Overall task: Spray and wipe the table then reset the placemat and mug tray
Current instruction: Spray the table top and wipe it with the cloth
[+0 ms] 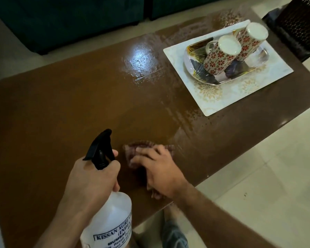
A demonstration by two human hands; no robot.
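Brown wooden table (52, 108) fills most of the view; wet, speckled sheen runs from far centre toward the near right. Dark teal sofa (61, 20) along the far edge, pale tiled floor (267, 194) on the right, dark woven chair (301, 24) at far right.

White placemat (222, 102) with gold floral print sits on the table's far right, skewed to the edges. On it, an oval tray (195, 70) with dark leaf pattern and gold rim. Two tall mugs upside down on the tray, white with red flower print: near-left mug (220, 56), far-right mug (249, 40), just beside each other.

Left hand (93, 179) grips the neck of a translucent white spray bottle (111, 215), near centre-left, held above the table; black trigger head (100, 149) points far-left. Label reads "KISSAN AGRI…", "(INDI…", "MUMBAI"; smaller lines too blurred to read.

Right hand (159, 170) presses flat on a brownish checked cloth (141, 147) on the table, near centre, fingers spread and pointing left. Cloth shows beyond the fingertips and a bit under the wrist; blurred.
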